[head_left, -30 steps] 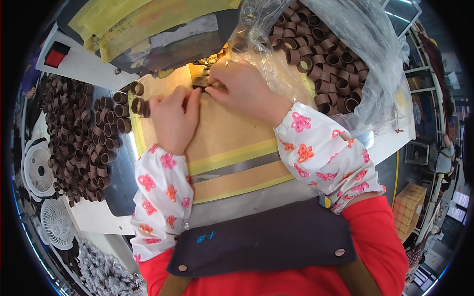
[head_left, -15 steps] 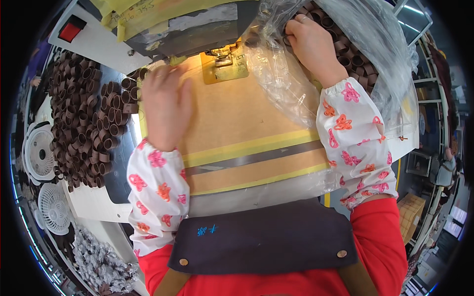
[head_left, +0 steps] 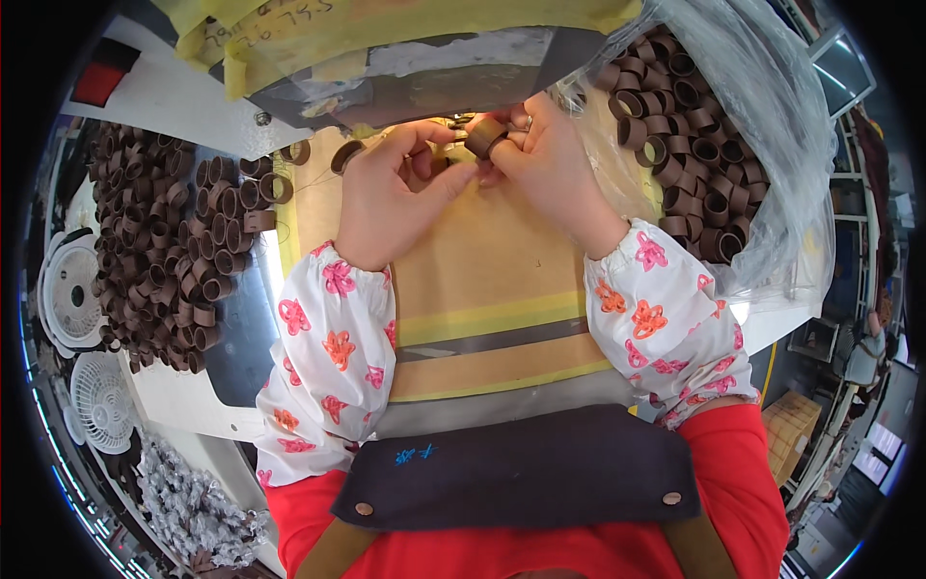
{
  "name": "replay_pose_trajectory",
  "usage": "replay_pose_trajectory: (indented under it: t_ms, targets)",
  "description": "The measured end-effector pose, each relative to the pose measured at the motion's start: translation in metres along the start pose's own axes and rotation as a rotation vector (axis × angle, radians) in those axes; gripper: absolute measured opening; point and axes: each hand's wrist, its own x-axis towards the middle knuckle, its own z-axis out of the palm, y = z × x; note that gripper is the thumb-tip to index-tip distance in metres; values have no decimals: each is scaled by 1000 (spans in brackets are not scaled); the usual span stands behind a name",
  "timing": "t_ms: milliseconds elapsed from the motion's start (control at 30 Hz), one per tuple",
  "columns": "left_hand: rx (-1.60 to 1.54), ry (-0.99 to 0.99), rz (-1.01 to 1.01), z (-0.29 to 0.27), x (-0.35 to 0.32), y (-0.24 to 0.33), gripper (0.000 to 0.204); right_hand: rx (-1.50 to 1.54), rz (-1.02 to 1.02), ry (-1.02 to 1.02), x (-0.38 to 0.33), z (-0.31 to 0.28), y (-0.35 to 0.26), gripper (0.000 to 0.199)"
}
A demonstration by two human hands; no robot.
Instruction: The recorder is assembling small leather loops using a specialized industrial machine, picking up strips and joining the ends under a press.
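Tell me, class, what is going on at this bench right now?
A person in flowered sleeve covers holds a small brown ring in both hands, the left hand and right hand meeting over a tan work surface just below a machine. A heap of similar brown rings lies to the left. More rings fill a clear plastic bag on the right.

Bright, even overhead light is flooding the sharp centre, glare is glinting off the clear plastic bag, and edges are bending into black fisheye corners.
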Motion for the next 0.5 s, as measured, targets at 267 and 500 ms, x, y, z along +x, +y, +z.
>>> replay_pose_trajectory:
  t_ms: [267, 500]
  targets:
    - [-64, -69, 20, 1, 4, -5, 22, -335, -190, -16, -5, -5, 13, 20]
    - [72, -48, 114, -1, 4, -2, 17, -486, -350, -61, -9, -3, 8, 20]
